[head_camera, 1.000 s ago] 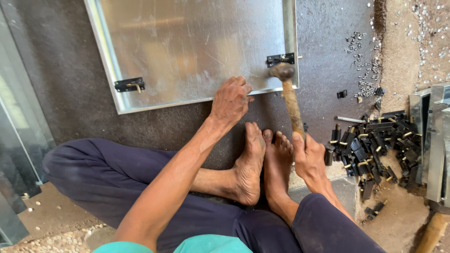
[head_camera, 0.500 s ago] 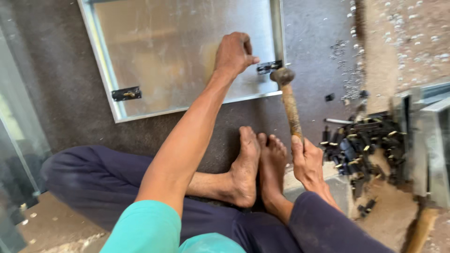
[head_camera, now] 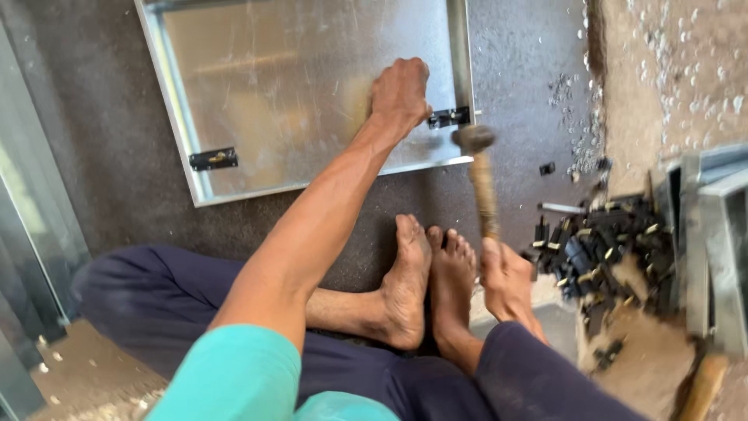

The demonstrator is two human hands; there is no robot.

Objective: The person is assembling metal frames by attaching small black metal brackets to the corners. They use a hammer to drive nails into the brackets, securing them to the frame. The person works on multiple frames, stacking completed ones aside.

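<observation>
A shiny sheet-metal panel (head_camera: 296, 86) with a raised rim lies flat on the dark floor in front of me. Two small black hinge-like fittings sit on it, one at the lower left (head_camera: 213, 159) and one at the lower right (head_camera: 449, 118). My left hand (head_camera: 399, 93) reaches out and rests on the panel beside the right fitting, fingers curled. My right hand (head_camera: 506, 281) grips the wooden handle of a hammer (head_camera: 477, 160), whose head hovers just right of that fitting. My bare feet (head_camera: 428, 281) rest between my hands.
A heap of several small black fittings (head_camera: 604, 242) lies on the floor to the right. Grey metal frames (head_camera: 721, 234) stand at the right edge, and another wooden handle (head_camera: 701, 386) pokes in at the bottom right. Metal sheets lean at the left edge (head_camera: 31, 226). Metal chips litter the floor.
My left hand has moved from the panel's near edge up onto the panel beside the right fitting. The hammer head has lifted slightly off that fitting.
</observation>
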